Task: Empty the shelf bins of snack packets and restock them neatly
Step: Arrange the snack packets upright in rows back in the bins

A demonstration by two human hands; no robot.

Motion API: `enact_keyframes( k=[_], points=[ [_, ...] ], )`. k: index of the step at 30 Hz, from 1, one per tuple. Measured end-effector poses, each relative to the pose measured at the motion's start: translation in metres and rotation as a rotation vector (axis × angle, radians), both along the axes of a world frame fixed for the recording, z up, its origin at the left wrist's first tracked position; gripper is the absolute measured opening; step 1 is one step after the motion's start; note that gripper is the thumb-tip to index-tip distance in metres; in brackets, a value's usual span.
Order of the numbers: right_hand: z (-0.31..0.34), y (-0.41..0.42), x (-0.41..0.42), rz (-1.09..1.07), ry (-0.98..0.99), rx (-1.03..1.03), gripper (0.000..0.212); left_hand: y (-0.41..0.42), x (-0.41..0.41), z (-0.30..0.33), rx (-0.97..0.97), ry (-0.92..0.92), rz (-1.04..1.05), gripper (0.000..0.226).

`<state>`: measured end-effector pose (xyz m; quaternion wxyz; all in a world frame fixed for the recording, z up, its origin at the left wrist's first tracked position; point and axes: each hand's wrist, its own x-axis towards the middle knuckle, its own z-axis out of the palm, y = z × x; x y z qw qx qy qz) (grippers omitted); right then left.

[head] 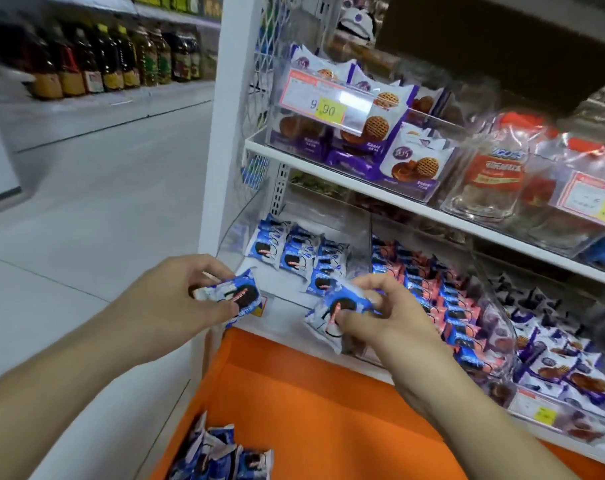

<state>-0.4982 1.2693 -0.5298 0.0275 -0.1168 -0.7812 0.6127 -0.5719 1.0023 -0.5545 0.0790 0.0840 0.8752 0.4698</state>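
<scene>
Now left hand [190, 292] pinches one blue packet [237, 295], right hand [373, 317] pinches another packet [335, 306] over clear bin [238, 233], prob. to line rows up.

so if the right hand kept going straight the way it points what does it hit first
Probably the blue cookie packets lying at the back of the clear bin. The right hand, holding one packet, points up-left toward them, though depth is uncertain.

Blue cookie packets [296, 258] rowed in clear bin [238, 220]; loose pile [221, 452] below.
</scene>
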Motion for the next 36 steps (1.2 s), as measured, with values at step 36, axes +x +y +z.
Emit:
enact_keyframes(
  k=[36],
  points=[
    [-0.019, -0.047, -0.133, 0.497, 0.168, 0.281, 0.03, -0.003, -0.042, -0.032, 0.144, -0.037, 0.019, 0.028]
  ],
)
